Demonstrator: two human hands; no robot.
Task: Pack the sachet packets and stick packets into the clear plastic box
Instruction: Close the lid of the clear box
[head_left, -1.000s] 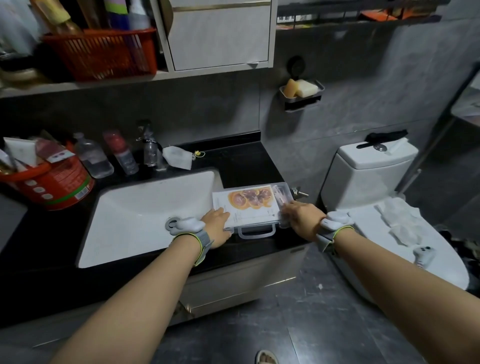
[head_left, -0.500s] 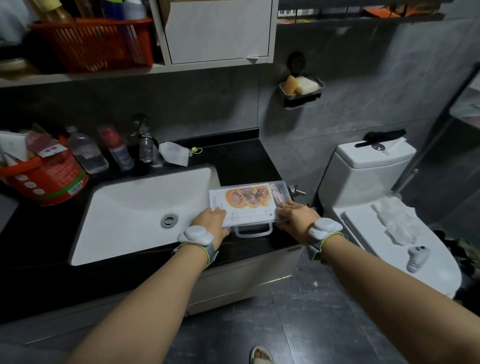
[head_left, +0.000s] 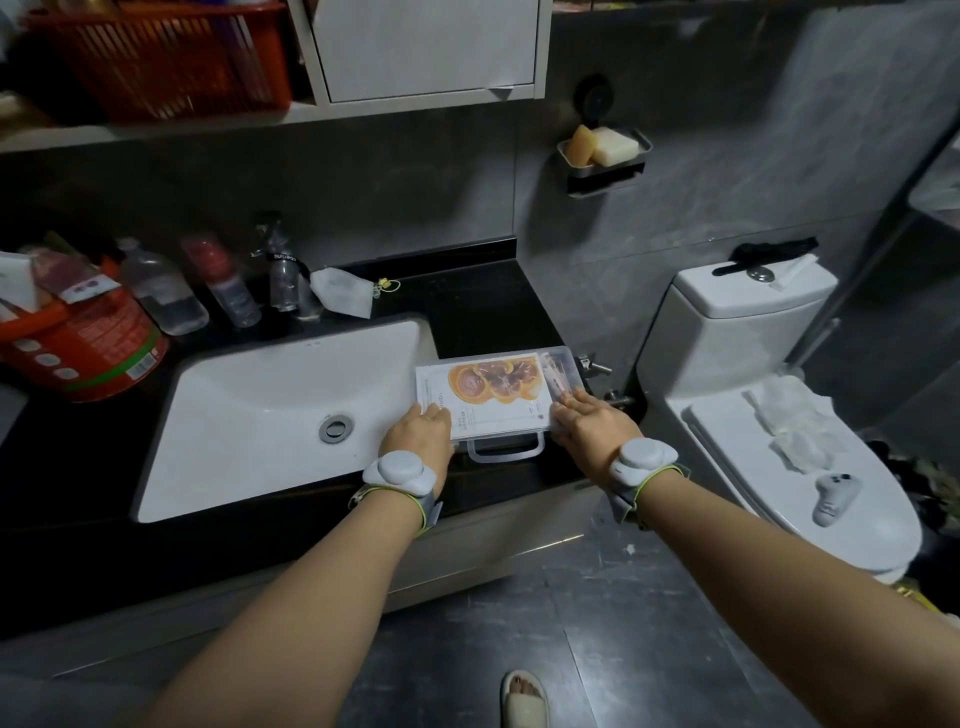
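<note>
The clear plastic box with a front handle (head_left: 506, 400) sits on the black countertop (head_left: 467, 306), right of the white rectangular sink (head_left: 260, 405). A white sachet packet with orange fruit print (head_left: 483, 397) lies on top. The left hand (head_left: 420, 434) rests flat at the box's near-left corner; the right hand (head_left: 592, 426) rests flat at its near-right corner.

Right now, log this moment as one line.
stage: closing | clear plastic box on counter beside sink | sachet packet inside | left hand, right hand flat on near corners

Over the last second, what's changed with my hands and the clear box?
Little changed. The left hand slid along the box's near-left corner; the right hand stayed pressed on the near-right corner. The clear plastic box and sachet packet stayed put beside the sink.
</note>
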